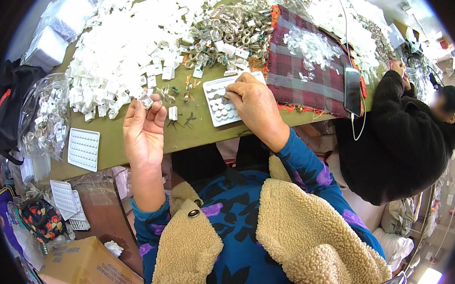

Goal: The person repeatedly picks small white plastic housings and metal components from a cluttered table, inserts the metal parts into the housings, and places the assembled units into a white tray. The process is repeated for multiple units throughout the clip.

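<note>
Left hand is raised palm-up over the green table, pinching one small clear piece between thumb and fingertips. Right hand presses its fingers onto one white dimpled tray; whether it grips anything I cannot tell. One more tray lies left. Beyond sit one white heap, one pile of metal rings and one plaid cloth.

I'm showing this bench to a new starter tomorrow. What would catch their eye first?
The big heap of white pieces covering the far left of the green table, with a pile of metal rings beside it. Nearer, the left hand pinches a small piece, while the right hand rests on a white tray. A plaid cloth lies to the right.
</note>
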`<state>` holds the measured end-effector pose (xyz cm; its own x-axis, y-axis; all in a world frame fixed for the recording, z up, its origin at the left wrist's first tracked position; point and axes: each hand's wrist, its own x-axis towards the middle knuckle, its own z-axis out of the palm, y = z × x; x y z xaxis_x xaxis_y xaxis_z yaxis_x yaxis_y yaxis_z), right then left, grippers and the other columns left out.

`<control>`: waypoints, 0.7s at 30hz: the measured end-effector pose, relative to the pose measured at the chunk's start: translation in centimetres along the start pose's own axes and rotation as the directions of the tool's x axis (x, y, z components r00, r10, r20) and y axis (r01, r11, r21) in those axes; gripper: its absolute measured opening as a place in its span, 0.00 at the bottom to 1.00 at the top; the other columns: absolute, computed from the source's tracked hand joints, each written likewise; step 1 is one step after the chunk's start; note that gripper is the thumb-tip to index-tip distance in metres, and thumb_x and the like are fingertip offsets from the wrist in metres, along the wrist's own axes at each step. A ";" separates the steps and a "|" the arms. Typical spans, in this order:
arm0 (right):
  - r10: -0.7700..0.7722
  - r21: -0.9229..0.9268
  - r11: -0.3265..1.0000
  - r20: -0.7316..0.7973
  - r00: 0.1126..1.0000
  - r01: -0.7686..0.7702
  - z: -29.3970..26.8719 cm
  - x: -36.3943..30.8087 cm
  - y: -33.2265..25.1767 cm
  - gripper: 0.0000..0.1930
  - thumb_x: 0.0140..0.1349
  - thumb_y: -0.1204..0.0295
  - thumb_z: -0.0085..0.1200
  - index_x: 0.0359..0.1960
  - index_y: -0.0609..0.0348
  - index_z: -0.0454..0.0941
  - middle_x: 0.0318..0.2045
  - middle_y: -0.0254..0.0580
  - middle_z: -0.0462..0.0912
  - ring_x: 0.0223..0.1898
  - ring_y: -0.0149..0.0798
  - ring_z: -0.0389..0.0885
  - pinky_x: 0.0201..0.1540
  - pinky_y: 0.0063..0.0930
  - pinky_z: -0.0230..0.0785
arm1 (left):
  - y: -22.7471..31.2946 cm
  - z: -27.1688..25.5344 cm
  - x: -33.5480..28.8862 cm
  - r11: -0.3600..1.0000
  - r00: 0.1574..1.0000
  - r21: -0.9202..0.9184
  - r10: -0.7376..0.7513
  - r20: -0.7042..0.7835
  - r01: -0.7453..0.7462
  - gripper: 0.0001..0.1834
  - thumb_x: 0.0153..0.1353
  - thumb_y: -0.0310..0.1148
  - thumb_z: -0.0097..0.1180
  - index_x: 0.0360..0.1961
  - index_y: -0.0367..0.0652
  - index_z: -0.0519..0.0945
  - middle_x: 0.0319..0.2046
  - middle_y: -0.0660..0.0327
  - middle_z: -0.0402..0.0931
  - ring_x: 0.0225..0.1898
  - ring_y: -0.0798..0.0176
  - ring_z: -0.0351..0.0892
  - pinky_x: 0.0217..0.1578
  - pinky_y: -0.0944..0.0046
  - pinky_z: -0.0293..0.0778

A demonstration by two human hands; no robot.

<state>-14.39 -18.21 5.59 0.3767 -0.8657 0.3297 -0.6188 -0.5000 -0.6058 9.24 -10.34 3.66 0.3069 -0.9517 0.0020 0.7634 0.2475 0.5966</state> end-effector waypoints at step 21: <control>-0.262 0.046 0.965 0.089 0.961 0.259 0.5 2.9 -1.7 0.07 0.55 0.84 0.54 0.35 0.66 0.77 0.34 0.52 0.76 0.35 0.56 0.78 0.38 0.40 0.73 | -1.3 0.2 -0.8 0.987 0.987 -0.066 -0.144 0.073 0.149 0.13 0.71 0.29 0.52 0.51 0.31 0.75 0.43 0.49 0.81 0.39 0.62 0.85 0.43 0.62 0.86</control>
<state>-11.96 -19.83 7.22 0.5855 -0.6984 0.4115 -0.4675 -0.7057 -0.5324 7.89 -9.95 3.08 0.1515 -0.9881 -0.0253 0.8365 0.1145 0.5359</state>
